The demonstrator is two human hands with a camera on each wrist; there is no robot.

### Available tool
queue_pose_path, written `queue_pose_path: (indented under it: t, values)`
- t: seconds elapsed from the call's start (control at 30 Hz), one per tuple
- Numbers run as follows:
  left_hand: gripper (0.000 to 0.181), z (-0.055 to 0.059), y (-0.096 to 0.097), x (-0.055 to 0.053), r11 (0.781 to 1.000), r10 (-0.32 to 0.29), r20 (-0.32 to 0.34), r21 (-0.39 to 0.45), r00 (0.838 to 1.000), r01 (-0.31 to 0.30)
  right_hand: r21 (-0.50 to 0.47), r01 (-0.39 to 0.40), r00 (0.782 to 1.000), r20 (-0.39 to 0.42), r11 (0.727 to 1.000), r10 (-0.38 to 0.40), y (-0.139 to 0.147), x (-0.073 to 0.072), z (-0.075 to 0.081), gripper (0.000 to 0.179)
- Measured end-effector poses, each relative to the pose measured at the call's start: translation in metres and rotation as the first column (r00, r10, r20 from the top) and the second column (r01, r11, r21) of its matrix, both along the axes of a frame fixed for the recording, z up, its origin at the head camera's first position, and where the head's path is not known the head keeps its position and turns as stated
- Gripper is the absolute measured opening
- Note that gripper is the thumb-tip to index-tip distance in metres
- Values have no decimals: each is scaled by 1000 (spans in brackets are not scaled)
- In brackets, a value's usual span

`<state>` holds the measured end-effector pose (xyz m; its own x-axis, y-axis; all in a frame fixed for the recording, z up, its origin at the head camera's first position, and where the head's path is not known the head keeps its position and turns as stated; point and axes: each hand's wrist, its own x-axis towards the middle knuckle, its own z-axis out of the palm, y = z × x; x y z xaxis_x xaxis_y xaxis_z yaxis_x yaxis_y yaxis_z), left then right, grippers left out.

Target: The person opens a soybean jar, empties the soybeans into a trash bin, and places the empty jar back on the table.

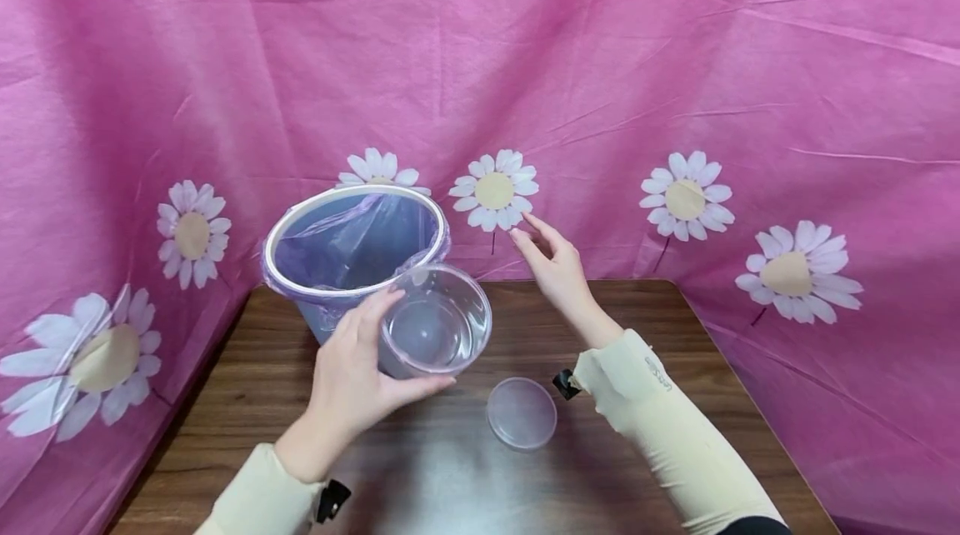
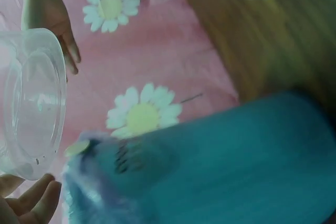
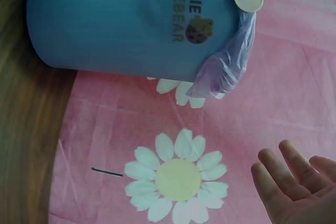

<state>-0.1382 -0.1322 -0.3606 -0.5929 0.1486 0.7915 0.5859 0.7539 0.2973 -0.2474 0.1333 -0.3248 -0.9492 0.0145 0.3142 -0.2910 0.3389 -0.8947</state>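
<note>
A clear round plastic tub (image 1: 437,322) is held up by my left hand (image 1: 348,377), fingers on its rim and thumb along its near side. It tilts in front of a blue trash bin (image 1: 315,318) with a white rim and a purple liner bag (image 3: 226,66). My right hand (image 1: 555,264) hovers to the right of the bin with nothing in it, fingers loosely extended. On the table below lies a clear round lid (image 1: 522,413). The left wrist view shows the tub (image 2: 31,103) above the bin's side.
The brown wooden table (image 1: 630,452) runs under everything. Pink cloth with white daisies (image 1: 686,197) hangs behind and at both sides. A black clip (image 1: 566,383) sits at the right sleeve cuff.
</note>
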Motion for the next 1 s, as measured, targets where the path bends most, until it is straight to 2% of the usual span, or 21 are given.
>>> queue_pose_path:
  t: [0.2,0.43,0.57,0.73,0.8,0.87,0.93,1.0]
  values:
    - [111,-38,9,16,994,47,99,91,994,-56,-4,43,998,-41,999,-43,9,19,-13,51]
    - [109,-86,19,32,983,115,120,128,986,-131,5,65,994,-90,998,-64,18,35,-17,52]
    - [108,-112,22,39,981,115,128,139,985,-133,38,92,990,-112,995,-87,24,43,-20,55]
    - [109,-144,24,44,982,92,166,149,982,-117,132,156,980,-148,979,-136,32,52,-28,60]
    - [109,-156,27,47,980,91,218,155,972,-126,161,176,975,-165,971,-149,36,55,-33,62]
    - [107,-168,30,51,975,92,289,169,953,-145,176,187,971,-180,966,-156,40,57,-38,63]
    - [106,-177,33,55,969,97,367,178,925,-172,182,202,968,-189,962,-167,44,59,-42,64]
    - [105,-185,37,58,961,105,448,185,888,-207,178,227,962,-196,958,-191,48,61,-46,64]
